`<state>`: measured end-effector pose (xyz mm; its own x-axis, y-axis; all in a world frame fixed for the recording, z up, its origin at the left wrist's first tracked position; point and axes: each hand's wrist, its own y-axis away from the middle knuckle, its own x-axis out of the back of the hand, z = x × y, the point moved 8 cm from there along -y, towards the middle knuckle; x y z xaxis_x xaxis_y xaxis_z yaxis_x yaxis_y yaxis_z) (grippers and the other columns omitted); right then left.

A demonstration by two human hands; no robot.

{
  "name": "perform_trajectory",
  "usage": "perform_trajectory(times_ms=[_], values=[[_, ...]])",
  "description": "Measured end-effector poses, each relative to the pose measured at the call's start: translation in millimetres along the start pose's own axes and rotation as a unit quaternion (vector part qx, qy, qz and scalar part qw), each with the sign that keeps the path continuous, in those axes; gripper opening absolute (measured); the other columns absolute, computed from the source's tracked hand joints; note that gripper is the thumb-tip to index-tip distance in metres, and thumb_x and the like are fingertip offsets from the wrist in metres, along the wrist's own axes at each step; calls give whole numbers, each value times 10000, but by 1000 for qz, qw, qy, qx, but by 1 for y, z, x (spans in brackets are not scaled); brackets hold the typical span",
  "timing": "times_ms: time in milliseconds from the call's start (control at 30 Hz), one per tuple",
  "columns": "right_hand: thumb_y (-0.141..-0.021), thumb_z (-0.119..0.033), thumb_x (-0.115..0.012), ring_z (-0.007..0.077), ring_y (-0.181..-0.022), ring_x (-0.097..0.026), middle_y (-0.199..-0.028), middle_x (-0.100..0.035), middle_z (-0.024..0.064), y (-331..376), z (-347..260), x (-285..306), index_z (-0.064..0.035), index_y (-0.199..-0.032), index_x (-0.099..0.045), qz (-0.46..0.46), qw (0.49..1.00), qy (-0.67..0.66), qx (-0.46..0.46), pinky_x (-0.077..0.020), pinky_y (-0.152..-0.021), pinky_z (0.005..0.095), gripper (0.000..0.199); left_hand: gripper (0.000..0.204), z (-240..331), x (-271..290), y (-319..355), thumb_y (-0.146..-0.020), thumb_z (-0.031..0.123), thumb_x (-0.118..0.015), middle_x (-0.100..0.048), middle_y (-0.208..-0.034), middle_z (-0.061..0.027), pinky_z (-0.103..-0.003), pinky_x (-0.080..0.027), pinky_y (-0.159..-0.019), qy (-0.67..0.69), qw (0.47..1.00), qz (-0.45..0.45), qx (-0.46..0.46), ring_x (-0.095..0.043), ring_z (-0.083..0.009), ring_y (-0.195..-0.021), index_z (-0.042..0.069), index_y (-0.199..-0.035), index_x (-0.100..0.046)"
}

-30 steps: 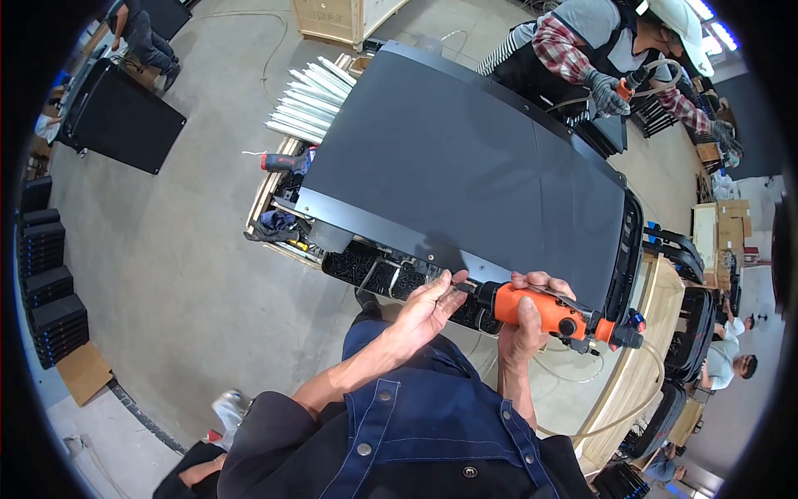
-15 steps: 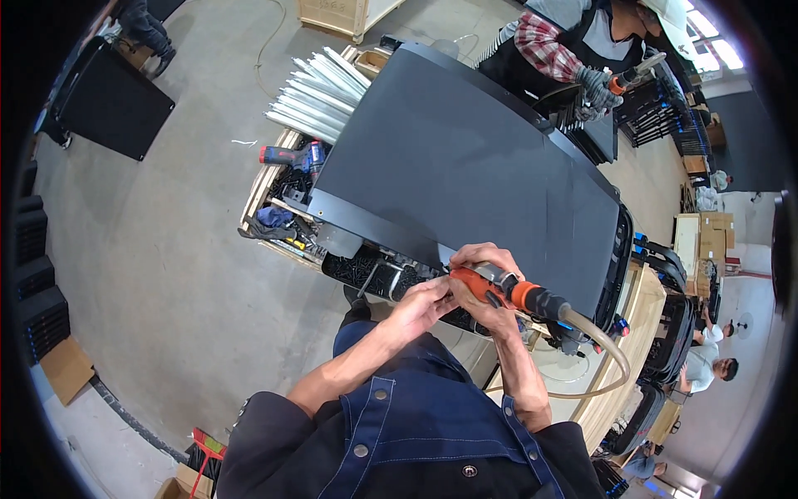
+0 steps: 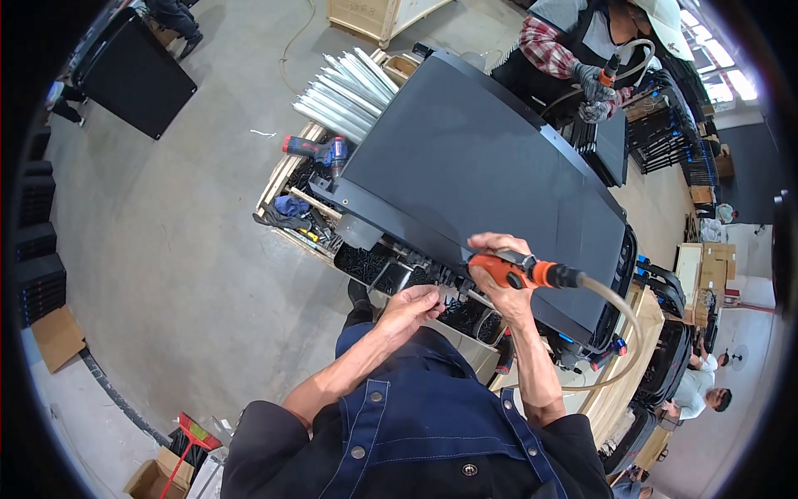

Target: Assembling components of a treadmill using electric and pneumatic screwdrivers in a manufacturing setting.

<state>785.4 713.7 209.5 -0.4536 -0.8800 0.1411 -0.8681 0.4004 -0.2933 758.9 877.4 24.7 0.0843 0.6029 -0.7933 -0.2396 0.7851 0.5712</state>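
Observation:
My right hand (image 3: pixel 511 291) is wrapped around an orange air screwdriver (image 3: pixel 499 270), its pale hose curving away to the right. The tool lies over the near edge of a large flat black deck (image 3: pixel 474 150) with side rails. To the left of the tool, my left hand (image 3: pixel 411 306) is closed in a pinch; whatever is between its fingertips is too small to make out. Just beyond and below the hands, trays of small black screws (image 3: pixel 465 316) sit under the deck's near edge.
A cordless drill (image 3: pixel 320 151), a blue cloth (image 3: pixel 291 205) and hand tools lie in a wooden-edged tray at the left. Behind them are silver tubes (image 3: pixel 345 96). Across the deck a gloved person (image 3: pixel 594 87) holds another air tool. A wooden crate (image 3: pixel 382 17) stands at the far side.
My hands have moved apart: the right, with the air screwdriver, went slightly right, while the left stayed lower left. The view has shifted a little. Across the deck, the person's tool has changed angle.

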Motion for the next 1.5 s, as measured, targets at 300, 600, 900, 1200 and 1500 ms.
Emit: perform_trajectory(times_ms=[300,600,900,1200,1500], values=[[-791,-137,-814,225,-961,-704,-1025,-709,131,19,-19,55,-10,-1044,-637,135,959,-236,-84,-585,-891,397,334,274,14,3,-34,-969,80,-663,-645,-1090,-72,-285,-527,-920,15,993,-21,-115,-615,-157,-1021,18,-1224,-585],[-827,-107,-754,188,-948,-687,-1081,-667,102,83,-41,112,-49,-1188,-552,259,916,-305,12,-567,-860,380,418,288,-11,-73,-15,-941,279,-706,-661,-959,-42,-208,-576,-715,88,995,34,43,-634,-140,-849,37,-1087,-649],[-813,-9,-745,203,-942,-710,-1057,-686,107,70,-23,92,-23,-1098,-602,285,916,-280,-33,-587,-855,368,319,172,36,-51,2,-1042,207,-594,-597,-1076,-33,-251,-536,-889,-114,973,76,-187,-586,-98,-988,66,-1141,-591],[-822,-30,-741,267,-1001,-654,-1115,-626,144,16,-24,-4,-84,-1227,-477,228,947,-220,42,-505,-1001,496,486,312,79,-31,-21,-959,364,-689,-615,-776,15,-183,-513,-572,85,993,72,-49,-600,-86,-641,61,-1031,-667],[-826,62,-750,262,-1010,-683,-1167,-614,200,-73,-16,-132,-36,-1222,-475,111,981,-151,59,-584,-914,416,492,413,171,10,-6,-1001,534,-528,-334,-602,79,-200,-204,-386,180,983,11,-29,-282,-44,-466,131,-1049,-607]])
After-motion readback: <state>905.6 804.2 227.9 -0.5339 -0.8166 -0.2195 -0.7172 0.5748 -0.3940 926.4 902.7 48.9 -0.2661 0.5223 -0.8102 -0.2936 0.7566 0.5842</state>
